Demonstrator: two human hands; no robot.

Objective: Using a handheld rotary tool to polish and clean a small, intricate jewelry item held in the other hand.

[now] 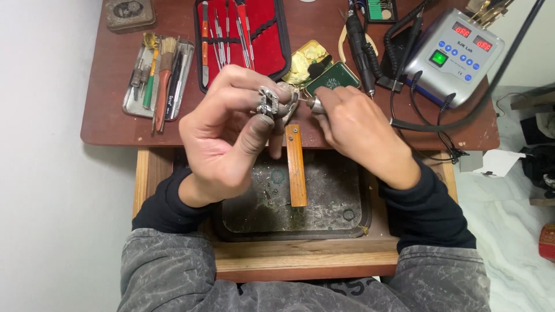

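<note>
On the reddish wooden surface (115,124) lie a red tool case (263,40), a metal tray of brushes (157,81), a grey control box (454,55) and what may be a green tin (332,78).

left hand (231,124) raised, fingers curled, right hand (352,124) gripping

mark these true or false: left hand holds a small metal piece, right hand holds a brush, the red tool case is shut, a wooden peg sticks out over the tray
1. The left hand holds a small metal piece. True.
2. The right hand holds a brush. False: it holds a rotary handpiece, tip at the piece.
3. The red tool case is shut. False: it lies open, tools showing.
4. A wooden peg sticks out over the dark tray. True.
</note>
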